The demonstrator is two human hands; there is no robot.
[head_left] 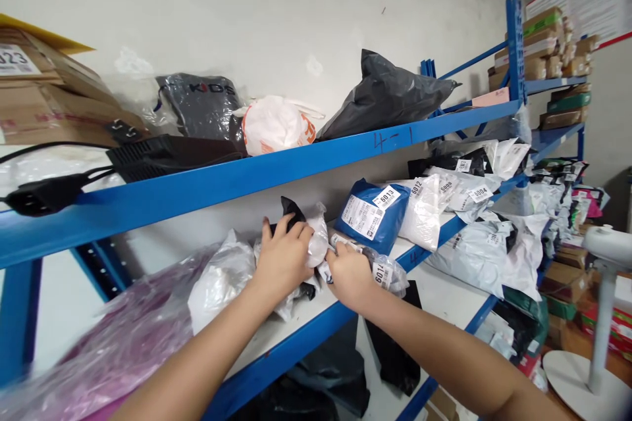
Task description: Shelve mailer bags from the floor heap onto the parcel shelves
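Note:
On the middle shelf (pixel 291 343), my left hand (pixel 285 255) is curled over a small white plastic parcel (pixel 316 237). A black parcel corner (pixel 292 209) pokes up behind its fingers. To its left lies a crumpled white plastic bag (pixel 222 276). My right hand (pixel 351 274) has its fingers bent around the near end of a clear plastic-wrapped parcel (pixel 392 276) labelled 6014; its fingertips are partly hidden. Just behind sits a blue parcel (pixel 374 214) labelled 6013, beside a white parcel (pixel 421 214) labelled 6012.
Above, a blue shelf beam (pixel 316 156) marked 4-1 carries a black power adapter (pixel 168 156), a white bag (pixel 276 123) and a dark grey parcel (pixel 390 97). Purple plastic-wrapped goods (pixel 128 329) lie at lower left. A white stand (pixel 600 316) rises at right, near more stacked parcels.

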